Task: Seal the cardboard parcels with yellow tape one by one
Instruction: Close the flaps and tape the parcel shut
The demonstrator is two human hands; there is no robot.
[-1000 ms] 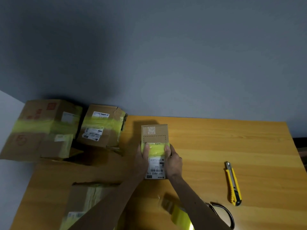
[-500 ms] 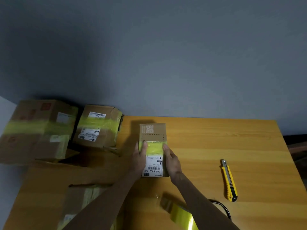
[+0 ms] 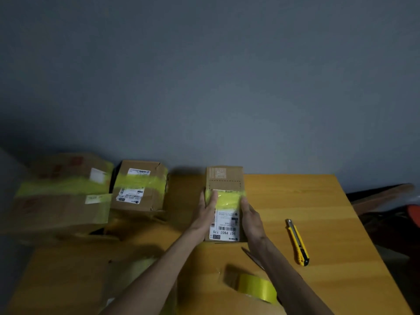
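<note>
Right now the box (image 3: 225, 178) lies flat on the table (image 3: 318, 201), toward the far edge, w/ its far end close to the grey wall (image 3: 227, 87). A band of yellow tape (image 3: 229, 198) runs across its top, approx halfway along, and covers the far edge of a white label (image 3: 225, 223) w/ barcodes.

L hand (image 3: 204, 212) lies on the box's left edge. Its fingers are straight, not curled, w/ tips flat on the tape's left end; thumb can't be made out. R hand (image 3: 251, 218) lies along the box's right side, fingers straight and together, tips at the tape's right end where it wraps over the edge. Neither hand grasps anything; both are released and pressed flat vs. the box.

The roll (image 3: 256, 288) of yellow tape sits near the front, just left of the R forearm and well apart from the box. A yellow knife (image 3: 297, 242) lies lengthwise on the table to the right, apart from box and hands, dark end nearest the person. A thin dark thing shows just beside the R forearm; can't tell what it is.

At left, by the table's far corner, a mid box (image 3: 139, 185) has a yellow band across it plus white labels. A big box (image 3: 63, 201) sits just left of that, blurred, also w/ a yellow band. A near box (image 3: 68, 280) fills the front-left corner, too blurred for detail.
</note>
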